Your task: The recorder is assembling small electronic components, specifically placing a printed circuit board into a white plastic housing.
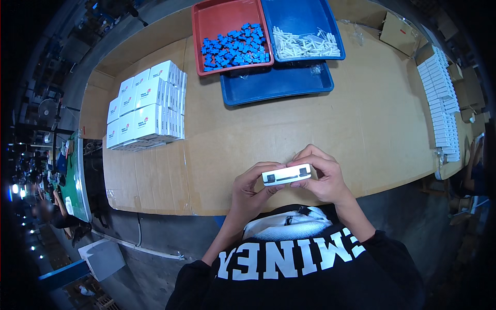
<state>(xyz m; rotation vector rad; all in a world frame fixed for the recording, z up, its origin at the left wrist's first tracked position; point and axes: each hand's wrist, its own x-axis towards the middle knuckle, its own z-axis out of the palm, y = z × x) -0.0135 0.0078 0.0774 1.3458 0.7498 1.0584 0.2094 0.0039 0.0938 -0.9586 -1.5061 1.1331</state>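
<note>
Between my two hands, above the table's near edge, is a small flat white box (287,175) with dark marks along the side facing up. My left hand (254,182) grips its left end, thumb below and fingers above. At the right end, my right hand (324,175) pinches it between thumb and fingers. What lies on the box's far side is hidden.
Stacked white boxes (147,106) stand at the table's left. A red tray (235,8) of blue pieces and a blue tray (294,10) of white sticks rest at the back, above another blue tray (276,85). White boxes (439,98) line the right edge.
</note>
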